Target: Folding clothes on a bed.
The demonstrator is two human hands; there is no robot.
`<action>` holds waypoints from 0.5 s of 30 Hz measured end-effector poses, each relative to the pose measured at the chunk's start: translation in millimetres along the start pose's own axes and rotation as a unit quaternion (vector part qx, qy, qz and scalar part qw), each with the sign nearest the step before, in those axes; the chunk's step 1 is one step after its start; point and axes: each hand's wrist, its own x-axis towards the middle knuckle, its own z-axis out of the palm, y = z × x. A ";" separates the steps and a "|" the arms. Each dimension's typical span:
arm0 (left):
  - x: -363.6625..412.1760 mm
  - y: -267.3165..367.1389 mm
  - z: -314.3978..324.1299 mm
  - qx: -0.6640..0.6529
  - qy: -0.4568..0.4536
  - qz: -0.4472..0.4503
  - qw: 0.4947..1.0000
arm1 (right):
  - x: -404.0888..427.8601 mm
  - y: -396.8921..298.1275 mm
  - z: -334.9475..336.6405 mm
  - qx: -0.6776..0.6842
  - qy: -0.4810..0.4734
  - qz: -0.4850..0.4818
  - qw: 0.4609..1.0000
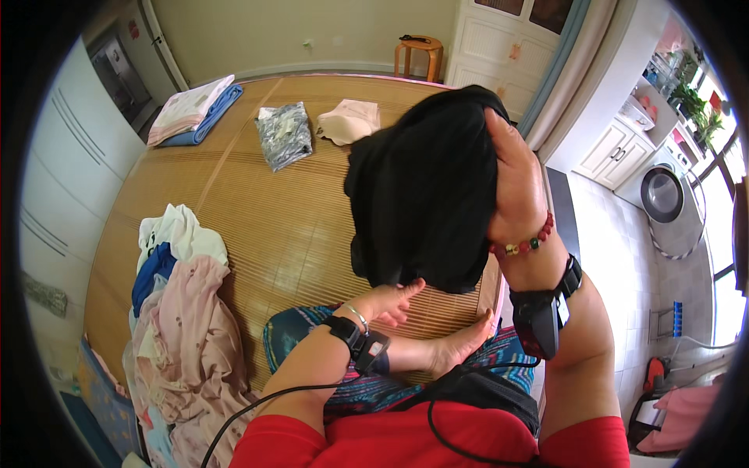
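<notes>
A black cloth garment (424, 193) is held up in front of me, bunched and hanging in loose folds. My right hand (518, 175) grips its right side; the thumb shows at the edge and the other fingers are hidden behind the fabric. Just under the garment's lower edge is my left hand (393, 303), its fingers apart and one finger reaching up to the hem. Whether that finger touches the cloth is hard to tell.
A woven mat (281, 240) covers the bed. On it lie a heap of unfolded clothes (187, 327) at left, folded bedding (196, 111), a folded grey patterned garment (285, 134) and a beige garment (350, 121). A wooden stool (422, 48) stands beyond. Cables hang from both wrist devices.
</notes>
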 end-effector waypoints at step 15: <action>-22.3 -11.7 -83.7 -0.346 0.214 0.540 0.737 | -28.6 -14.8 -38.9 -0.266 0.063 -0.132 0.953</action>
